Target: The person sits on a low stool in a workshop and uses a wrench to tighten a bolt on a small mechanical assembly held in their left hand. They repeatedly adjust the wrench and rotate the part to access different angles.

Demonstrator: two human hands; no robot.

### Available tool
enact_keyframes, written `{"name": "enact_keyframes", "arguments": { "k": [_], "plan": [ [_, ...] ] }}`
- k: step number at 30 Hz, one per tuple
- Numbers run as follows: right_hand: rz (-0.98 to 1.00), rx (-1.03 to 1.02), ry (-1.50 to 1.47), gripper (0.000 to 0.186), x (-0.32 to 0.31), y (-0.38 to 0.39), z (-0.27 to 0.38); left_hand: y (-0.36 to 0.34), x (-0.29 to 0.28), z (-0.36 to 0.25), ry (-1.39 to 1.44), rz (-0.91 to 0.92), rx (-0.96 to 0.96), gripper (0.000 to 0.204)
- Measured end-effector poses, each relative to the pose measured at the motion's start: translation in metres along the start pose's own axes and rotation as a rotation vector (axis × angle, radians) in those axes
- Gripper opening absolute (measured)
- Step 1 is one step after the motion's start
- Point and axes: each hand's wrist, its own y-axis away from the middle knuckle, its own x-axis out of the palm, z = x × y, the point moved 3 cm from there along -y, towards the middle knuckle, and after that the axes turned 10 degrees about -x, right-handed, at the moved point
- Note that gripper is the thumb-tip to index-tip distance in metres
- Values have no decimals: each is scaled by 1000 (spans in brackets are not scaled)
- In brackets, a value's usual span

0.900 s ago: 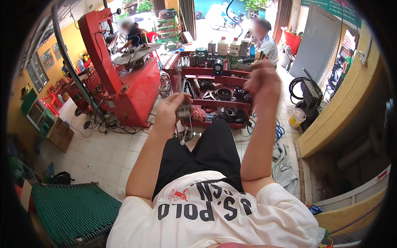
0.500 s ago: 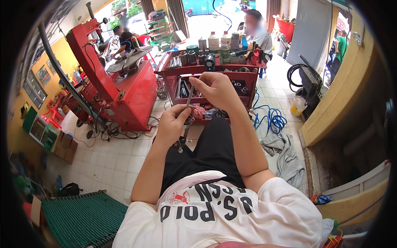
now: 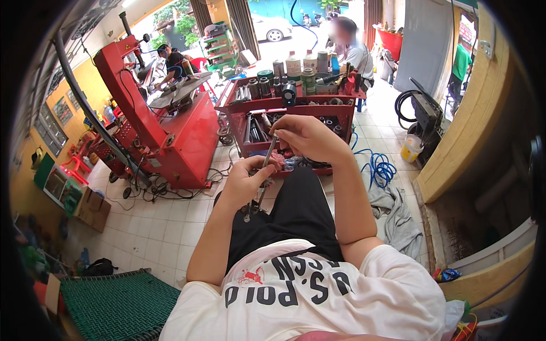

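Note:
A thin metal rod [image 3: 271, 152] slants between my hands above my lap. My left hand [image 3: 248, 178] is closed around its lower part, thumb on top. Pinching the upper end between thumb and fingers, my right hand [image 3: 310, 138] is closed too, with its wrist bent. Below my left fingers hangs a dark, greasy metal assembly [image 3: 249, 212] with small jointed ends, close over my left thigh. Its upper portion is partly hidden by the left hand, so I cannot tell how it joins the rod.
A red tool cart [image 3: 230, 111] bearing sockets, bottles and cans stands ahead. Left of it is a red machine [image 3: 185, 142]. A blue hose [image 3: 380, 170] and a grey cloth [image 3: 395, 213] lie on the right floor. A green woven cot [image 3: 116, 301] is at lower left. Two people work beyond.
Both hands have come lower and slightly right, still on the rod. The whole view has shifted a little. The person behind the machine is leaning differently.

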Motion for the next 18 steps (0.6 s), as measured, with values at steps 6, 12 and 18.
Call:
{"name": "enact_keyframes", "arguments": {
  "k": [6, 12, 18],
  "plan": [
    [2, -6, 13, 24, -3, 2, -1, -1, -4, 5, -70, 1, -56, 25],
    [106, 118, 338, 21, -1, -1, 3, -6, -14, 14, -239, -12, -41, 28],
    [143, -56, 153, 15, -2, 4, 8, 0, -11, 8, -91, 24, -33, 32]
  ]
}}
